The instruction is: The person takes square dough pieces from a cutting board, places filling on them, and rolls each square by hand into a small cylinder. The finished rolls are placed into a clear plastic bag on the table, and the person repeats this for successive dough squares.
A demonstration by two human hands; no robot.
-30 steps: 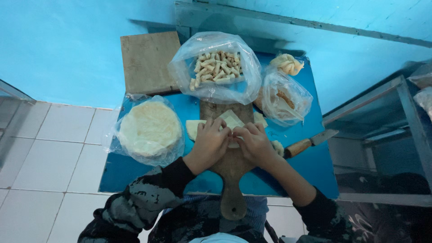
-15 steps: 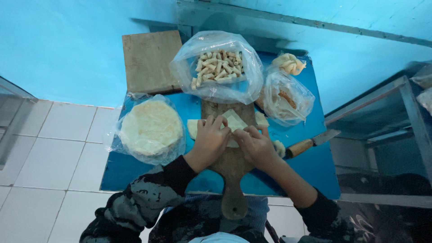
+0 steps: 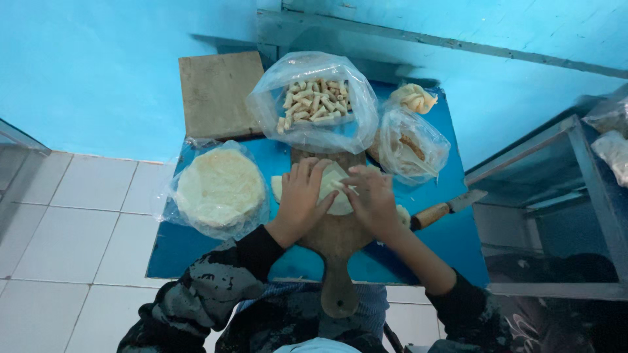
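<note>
Both hands press on the pale wrapper sheet [image 3: 335, 191] on the paddle board [image 3: 337, 245] at frame centre: left hand [image 3: 302, 195] flat, right hand [image 3: 371, 196] pinching a fold. Compared with half a second ago, the sheet's upper corner is tucked lower; rolling appears underway.

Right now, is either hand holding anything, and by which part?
Both hands work one pale wrapper on the board. The left hand presses its left side; the right hand's fingertips pinch its right edge. Neither lifts it.
</note>
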